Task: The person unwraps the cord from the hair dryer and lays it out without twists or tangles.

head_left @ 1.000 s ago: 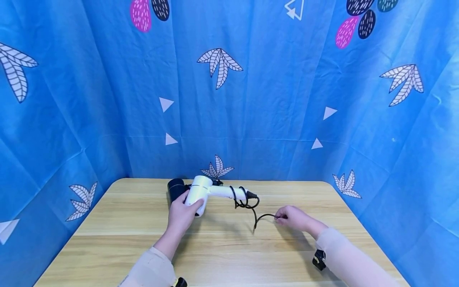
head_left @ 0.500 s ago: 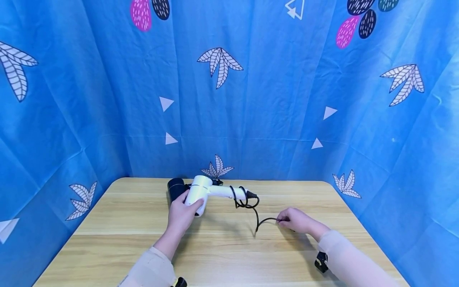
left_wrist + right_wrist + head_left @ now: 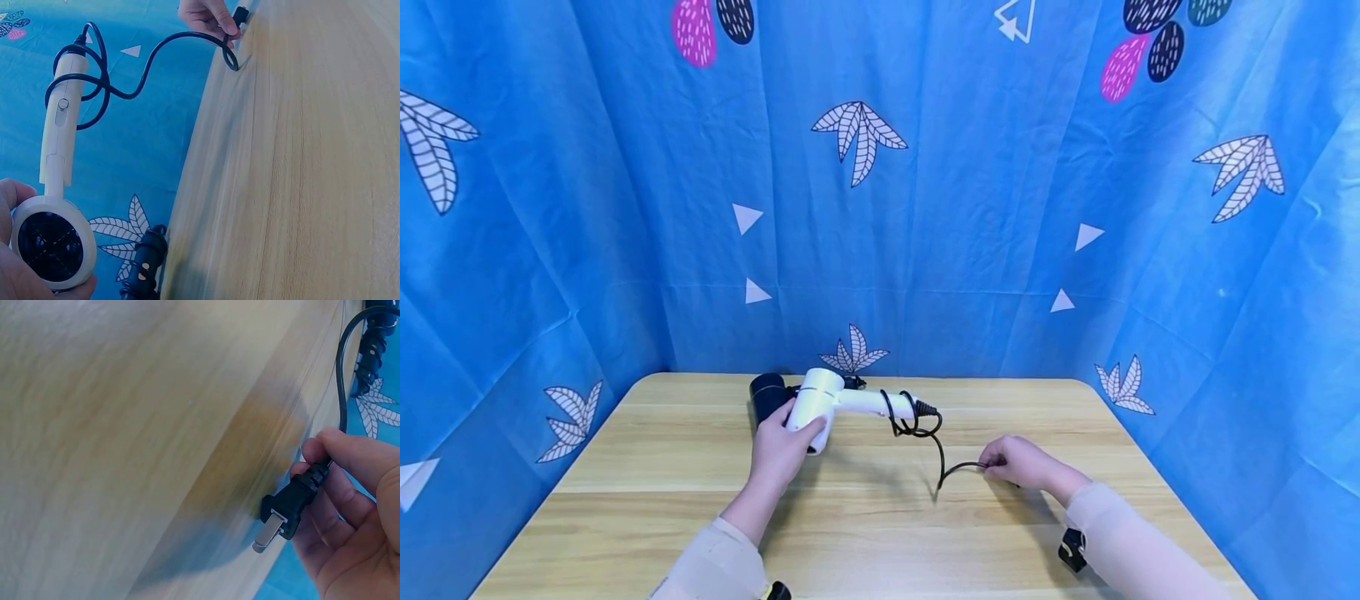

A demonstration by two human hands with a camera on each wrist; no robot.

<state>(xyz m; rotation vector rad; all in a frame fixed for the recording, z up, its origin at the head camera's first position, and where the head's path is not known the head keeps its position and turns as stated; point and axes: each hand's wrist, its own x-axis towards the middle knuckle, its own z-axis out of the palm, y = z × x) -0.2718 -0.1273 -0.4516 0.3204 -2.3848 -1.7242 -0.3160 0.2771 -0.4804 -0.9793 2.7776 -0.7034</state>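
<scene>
White hair dryer (image 3: 859, 401), lower centre-left of the head view, is gripped by the left hand (image 3: 777, 447); the right hand (image 3: 1018, 461) pinches the cord (image 3: 342, 381) at its plug (image 3: 290, 500). Cord handling seems the step; the next move likely needs the dryer steady.

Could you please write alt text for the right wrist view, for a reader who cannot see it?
A right hand pinches a black cord just behind its plug, whose bare metal points toward the lower left. A wood-grain table fills much of the view; blue cloth shows past its edge.
</scene>
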